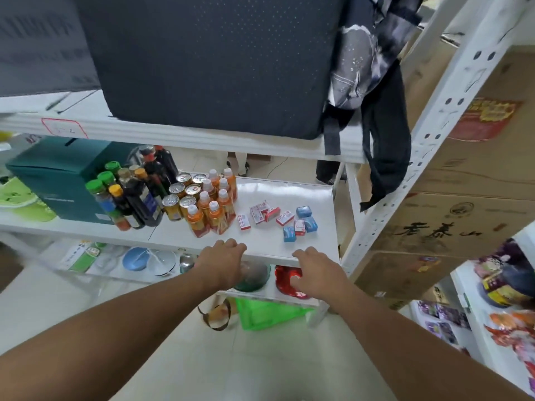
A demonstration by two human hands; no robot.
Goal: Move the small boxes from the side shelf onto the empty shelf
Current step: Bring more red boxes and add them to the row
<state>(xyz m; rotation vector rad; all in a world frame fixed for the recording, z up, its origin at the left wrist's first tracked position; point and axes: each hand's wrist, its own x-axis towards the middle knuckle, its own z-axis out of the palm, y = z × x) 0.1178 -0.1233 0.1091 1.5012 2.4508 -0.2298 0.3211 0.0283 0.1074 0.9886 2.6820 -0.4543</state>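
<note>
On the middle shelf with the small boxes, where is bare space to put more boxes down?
Bare white shelf lies behind the small boxes, up to the back edge, and along the front edge between the left hand and right hand. The left part is crowded with orange bottles, cans and dark bottles.

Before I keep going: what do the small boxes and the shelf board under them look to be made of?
The small boxes, red-and-white and blue, look like printed cardboard cartons: sharp folded edges, flat printed faces. The shelf board looks like white painted or coated metal with a glossy finish, since it shows bright reflections; laminate can't be ruled out.
</note>
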